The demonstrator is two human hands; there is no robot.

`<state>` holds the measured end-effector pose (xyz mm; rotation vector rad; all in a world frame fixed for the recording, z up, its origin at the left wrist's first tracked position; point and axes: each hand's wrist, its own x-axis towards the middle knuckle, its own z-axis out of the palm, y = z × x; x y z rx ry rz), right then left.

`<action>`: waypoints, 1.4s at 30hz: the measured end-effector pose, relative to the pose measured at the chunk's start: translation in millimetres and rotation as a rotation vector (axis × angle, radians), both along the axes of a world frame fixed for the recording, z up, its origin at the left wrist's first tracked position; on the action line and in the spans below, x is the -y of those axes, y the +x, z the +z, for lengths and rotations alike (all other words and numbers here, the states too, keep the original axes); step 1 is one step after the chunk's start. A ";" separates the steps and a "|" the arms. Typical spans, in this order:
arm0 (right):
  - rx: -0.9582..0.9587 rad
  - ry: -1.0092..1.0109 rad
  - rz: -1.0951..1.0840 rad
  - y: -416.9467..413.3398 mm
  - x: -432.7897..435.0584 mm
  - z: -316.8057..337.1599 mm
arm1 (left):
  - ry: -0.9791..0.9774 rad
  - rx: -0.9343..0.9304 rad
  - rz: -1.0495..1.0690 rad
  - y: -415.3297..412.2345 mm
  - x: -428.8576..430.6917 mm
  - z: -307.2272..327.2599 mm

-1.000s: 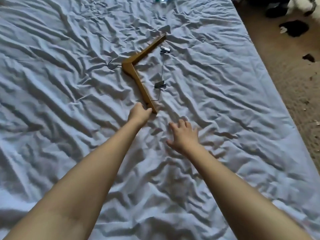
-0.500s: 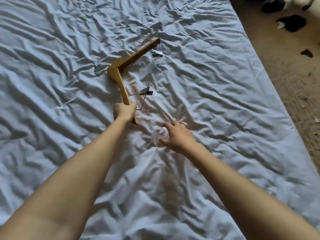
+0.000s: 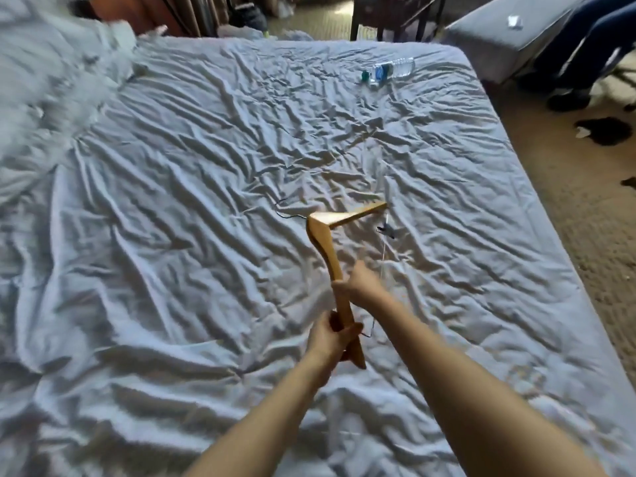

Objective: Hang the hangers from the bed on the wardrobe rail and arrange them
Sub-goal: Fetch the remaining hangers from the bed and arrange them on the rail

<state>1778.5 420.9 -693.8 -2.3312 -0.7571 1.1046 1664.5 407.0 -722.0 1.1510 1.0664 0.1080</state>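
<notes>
A wooden hanger (image 3: 321, 237) with a dark metal hook and a thin wire bar carrying clips (image 3: 386, 231) is lifted above the crumpled white sheet of the bed (image 3: 172, 235). My left hand (image 3: 332, 335) is closed around the near end of the hanger's wooden arm. My right hand (image 3: 361, 284) touches the same arm a little higher up, fingers against the wood; motion blur hides how firmly it grips. The hanger's hook points left, away from me. No wardrobe rail is in view.
A plastic water bottle (image 3: 390, 69) lies on the bed's far right part. Pillows (image 3: 51, 74) pile at the far left. Brown carpet (image 3: 585, 218) runs along the bed's right side, with a dark chair (image 3: 389, 15), a second bed (image 3: 499, 36) and a person's legs (image 3: 585, 56) beyond.
My left hand has lifted the hanger off the sheet and pulled it toward me. My right hand rose from the sheet to the hanger's arm. The view tilted up, showing the room.
</notes>
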 end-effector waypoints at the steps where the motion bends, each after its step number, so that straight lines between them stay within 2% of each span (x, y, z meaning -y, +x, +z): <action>1: -0.072 0.022 -0.046 -12.2 5.8 0.1 | 0.025 -0.002 -0.015 -10.6 11.2 6.3; 4: -0.238 0.153 -0.207 -53.9 26.7 5.2 | -0.061 0.029 -0.103 -55.8 31.6 31.3; 6: -0.211 0.162 -0.206 -72.8 39.9 14.6 | -0.078 -0.006 -0.306 -88.2 23.5 50.0; 8: -0.218 0.144 -0.148 -88.5 51.6 33.6 | -0.014 -0.094 -0.345 -124.3 7.0 70.1; 11: -0.203 0.174 0.019 -111.6 57.9 70.3 | 0.126 -0.198 -0.092 -166.2 -9.1 102.5; 14: -0.111 0.250 0.278 -151.3 63.6 113.3 | 0.230 -0.148 0.169 -200.3 -2.9 132.8; 17: -0.100 0.295 0.468 -195.3 77.5 153.8 | 0.392 -0.186 0.344 -237.4 8.7 158.9; 23: -0.078 0.272 0.903 -301.1 97.2 239.5 | 0.600 -0.424 0.683 -381.1 44.2 221.4; 25: -0.112 0.275 1.029 -343.1 99.3 267.5 | 0.679 -0.509 0.716 -442.8 63.1 245.5; 28: -0.138 0.310 1.188 -409.4 98.1 302.4 | 0.708 -0.450 0.790 -524.1 93.1 273.5; 33: -0.059 0.377 1.457 -568.3 93.7 337.7 | 0.789 -0.486 0.951 -672.2 153.5 317.9; 38: 0.090 0.628 1.755 -764.8 100.4 370.3 | 0.863 -0.568 1.228 -831.1 221.7 351.1; 42: -0.036 0.663 1.914 -917.6 110.9 392.8 | 0.878 -0.686 1.404 -957.3 272.9 378.9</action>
